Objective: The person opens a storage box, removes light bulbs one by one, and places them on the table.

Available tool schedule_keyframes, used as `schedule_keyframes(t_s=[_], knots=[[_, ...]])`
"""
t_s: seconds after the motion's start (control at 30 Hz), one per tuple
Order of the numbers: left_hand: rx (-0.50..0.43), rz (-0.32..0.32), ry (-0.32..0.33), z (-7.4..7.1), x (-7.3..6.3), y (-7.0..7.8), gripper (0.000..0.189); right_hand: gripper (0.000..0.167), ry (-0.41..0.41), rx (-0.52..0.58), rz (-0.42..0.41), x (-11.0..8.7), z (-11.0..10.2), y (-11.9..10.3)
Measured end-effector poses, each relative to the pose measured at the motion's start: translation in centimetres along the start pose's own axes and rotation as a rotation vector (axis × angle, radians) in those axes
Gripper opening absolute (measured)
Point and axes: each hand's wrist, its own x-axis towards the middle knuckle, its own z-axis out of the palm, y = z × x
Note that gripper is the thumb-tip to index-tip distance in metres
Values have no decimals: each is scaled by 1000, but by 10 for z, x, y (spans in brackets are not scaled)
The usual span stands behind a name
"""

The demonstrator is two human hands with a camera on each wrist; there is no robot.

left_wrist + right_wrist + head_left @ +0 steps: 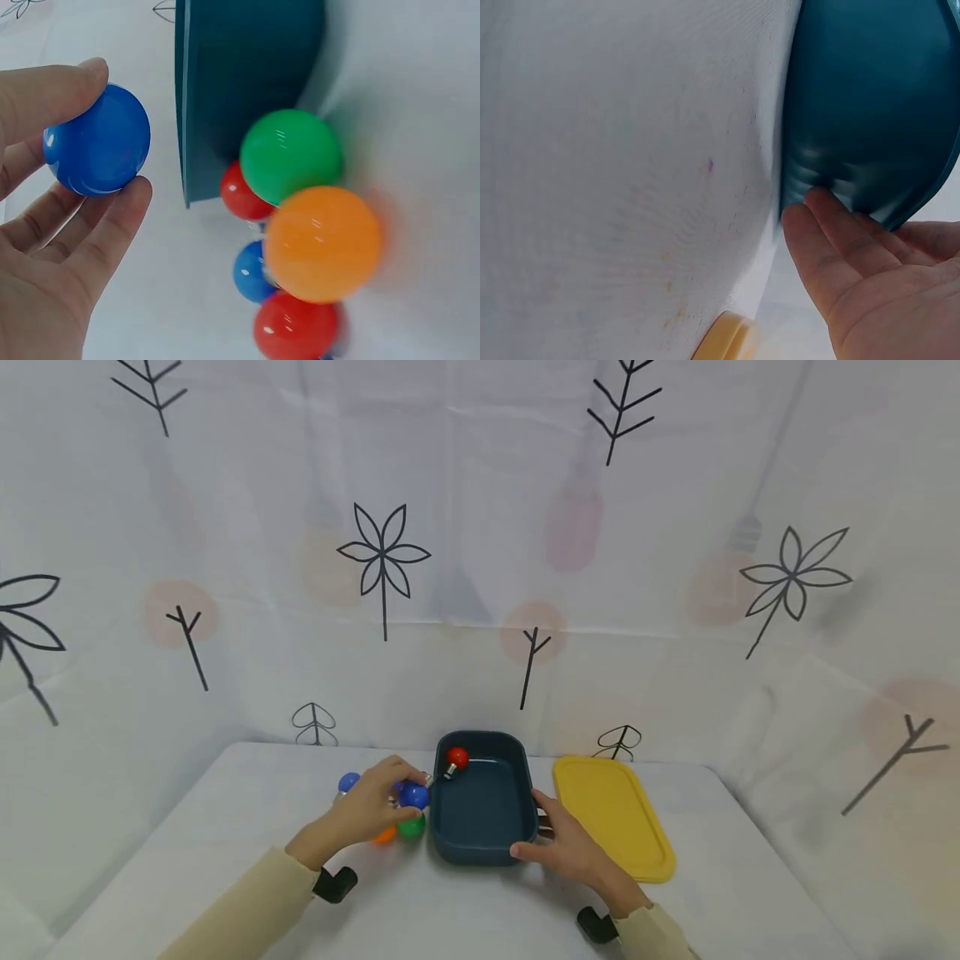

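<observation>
My left hand (367,799) pinches a blue light bulb (101,142) between thumb and fingertips, just left of the dark teal container (480,853). In the head view the bulb's metal base points toward the container's left rim. A red bulb (457,757) with a metal base lies inside, in the far left corner. My right hand (564,842) touches the container's right side, fingers fairly straight against the outer wall and thumb near the front corner. Below the left hand, a green bulb (291,157) and an orange bulb (322,244) lie beside the container on the table.
More bulbs crowd there, including a red one (296,325) and a smaller-looking blue one (253,271). A flat yellow lid (615,817) lies right of the container, beyond the right hand. A patterned white cloth (465,677) hangs behind the white table (420,910).
</observation>
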Motion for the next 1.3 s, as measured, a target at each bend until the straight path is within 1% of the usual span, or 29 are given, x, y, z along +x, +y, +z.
schedule_keyframes(t_s=[0.2,0.3,0.37,0.53,0.57,0.7,0.77,0.8,0.87,0.97,1.17,1.3], knots=[[20,-53,27,0,-18,-3,35,100,3,4,-5,-1,-1,4],[38,-65,45,-1,-25,-7,38,99,5,3,-9,-2,-1,5],[46,-72,60,-3,-29,-11,39,99,4,5,-13,-2,-1,5],[30,-104,97,-9,-41,-23,40,99,-3,5,-20,-1,0,4],[29,-101,103,-11,-43,-26,40,99,-4,6,-20,-1,0,4],[49,-135,123,-13,-50,-37,41,99,-7,4,-18,0,0,3],[60,-156,123,-14,-53,-42,41,99,-6,0,-18,1,0,3],[63,-180,121,-13,-54,-45,41,99,-5,-4,-19,1,0,3],[62,-205,114,-13,-56,-49,41,99,-4,-4,-17,1,0,3],[65,-243,109,-12,-58,-53,40,100,-6,0,-13,1,0,3],[72,-271,98,-10,-60,-60,39,100,0,2,-13,0,0,2],[60,-312,81,-7,-61,-62,37,99,0,9,-12,0,1,1]])
